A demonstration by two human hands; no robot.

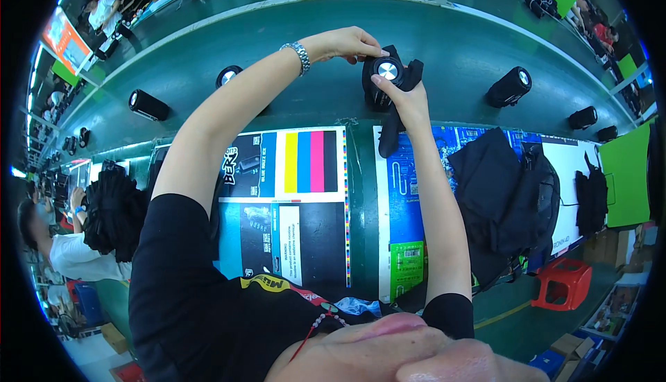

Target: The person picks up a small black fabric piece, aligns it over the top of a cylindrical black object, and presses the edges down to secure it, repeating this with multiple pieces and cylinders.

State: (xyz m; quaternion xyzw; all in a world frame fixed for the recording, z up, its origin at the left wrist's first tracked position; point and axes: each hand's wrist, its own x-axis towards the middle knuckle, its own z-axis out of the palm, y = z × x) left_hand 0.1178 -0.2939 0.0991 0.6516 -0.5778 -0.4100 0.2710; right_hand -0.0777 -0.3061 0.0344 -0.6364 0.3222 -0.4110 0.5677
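Out over the green bench, both arms meet at a black cylindrical speaker (pixel 388 71) whose round silver end faces up. Black fabric (pixel 390 132), which looks like a soft pouch or strap, lies around the speaker and hangs toward me. My left hand (pixel 352 44), with a metal watch on its wrist, is closed at the far left edge, its fingertips pinching the fabric beside the speaker. From the near right, my right hand (pixel 411 103) grips the speaker and its fabric, the thumb by the silver end. Its other fingers are mostly hidden.
More speakers lie along the green bench (pixel 444 56): one at left (pixel 149 105), one at right (pixel 510 86). Black bags (pixel 496 195) cover printed sheets on my right. Left stands a black cloth pile (pixel 114 205) near another person (pixel 76 250). A red stool (pixel 562 283) is lower right.
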